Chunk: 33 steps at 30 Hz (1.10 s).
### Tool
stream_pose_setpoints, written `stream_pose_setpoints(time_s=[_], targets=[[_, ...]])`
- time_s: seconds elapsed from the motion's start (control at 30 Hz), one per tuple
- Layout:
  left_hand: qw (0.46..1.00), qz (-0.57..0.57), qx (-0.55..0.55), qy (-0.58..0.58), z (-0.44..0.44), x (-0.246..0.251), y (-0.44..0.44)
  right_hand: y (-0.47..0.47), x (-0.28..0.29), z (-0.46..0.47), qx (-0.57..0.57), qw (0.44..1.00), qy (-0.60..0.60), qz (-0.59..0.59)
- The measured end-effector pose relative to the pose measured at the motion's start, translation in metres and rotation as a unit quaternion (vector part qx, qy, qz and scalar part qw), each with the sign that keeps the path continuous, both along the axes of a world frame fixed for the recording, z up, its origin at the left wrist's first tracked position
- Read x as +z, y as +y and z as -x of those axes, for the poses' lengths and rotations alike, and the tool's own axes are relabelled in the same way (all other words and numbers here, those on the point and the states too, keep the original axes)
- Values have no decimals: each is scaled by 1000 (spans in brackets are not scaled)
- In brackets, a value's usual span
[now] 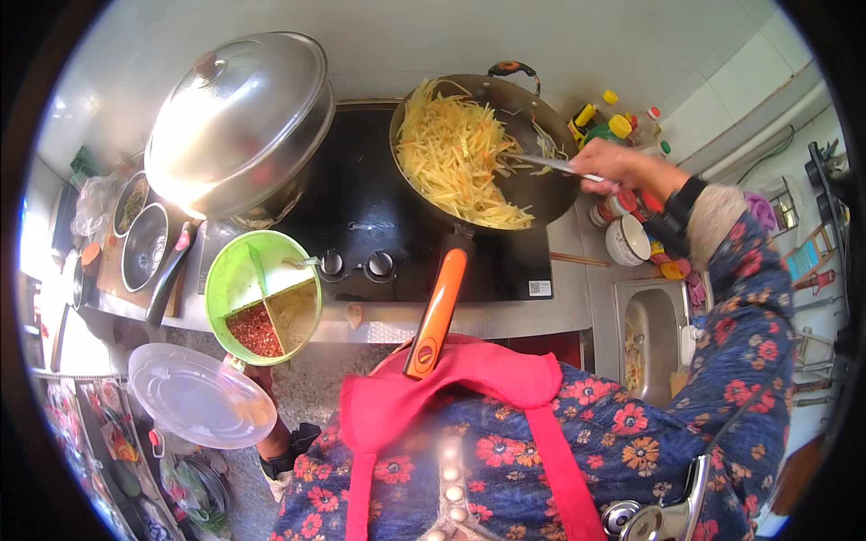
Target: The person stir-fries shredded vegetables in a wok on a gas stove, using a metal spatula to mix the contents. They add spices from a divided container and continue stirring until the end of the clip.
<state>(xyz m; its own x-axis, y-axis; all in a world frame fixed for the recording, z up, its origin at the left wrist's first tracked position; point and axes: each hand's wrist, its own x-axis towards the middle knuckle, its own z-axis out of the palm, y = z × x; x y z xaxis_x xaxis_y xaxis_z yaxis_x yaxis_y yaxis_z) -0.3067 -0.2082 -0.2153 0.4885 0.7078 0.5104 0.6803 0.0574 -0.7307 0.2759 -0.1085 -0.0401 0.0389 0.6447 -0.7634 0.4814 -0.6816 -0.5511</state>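
Note:
My right hand [605, 166] grips the handle of a metal spatula [541, 161]. The spatula's far end is at shredded potato with orange shreds [453, 155], inside a dark wok [558, 193] on the stove. The wok's orange handle [440, 304] points towards my body. My left hand [262, 380], mostly hidden by the lid, holds a round green seasoning box [215, 297] in front of the stove. White grains, red chilli flakes [254, 329] and a yellowish powder sit in separate compartments. A small spoon [301, 262] rests in the white grains. The clear plastic lid [199, 395] hangs open.
A large lidded pan [243, 122] stands on the black glass stove [352, 182], left. Metal bowls [145, 247] and a black-handled utensil [169, 277] lie further left. Bottles [619, 126], a white bowl [628, 240], chopsticks [580, 259] and a sink [653, 297] are at right.

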Motion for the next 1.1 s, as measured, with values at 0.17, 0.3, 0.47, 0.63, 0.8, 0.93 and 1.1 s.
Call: stream_pose_setpoints(time_s=[0.17, 0.3, 0.47, 0.63, 0.8, 0.93, 1.1], targets=[[980, -8, -68, -185, 0, -3, 0, -18, -39, 14, -17, 983, -20, -184], [935, 24, -80, -345, -4, -3, 4, -41, -12, 1, 51, 963, -92, -247], [968, 8, -73, -242, -5, 6, 8, -53, 35, 3, 219, 889, -201, -347], [994, -46, -24, -97, -8, 6, 7, -56, 75, 25, 223, 901, -214, -303], [943, 63, -62, -322, -5, 5, 5, -59, 54, 47, 269, 919, -167, -234], [991, -3, -28, -134, -7, 7, 5, -60, 39, 31, 339, 862, -266, -266], [918, 44, -85, -385, -12, 7, 6, -56, 47, 1, 385, 741, -447, -320]])
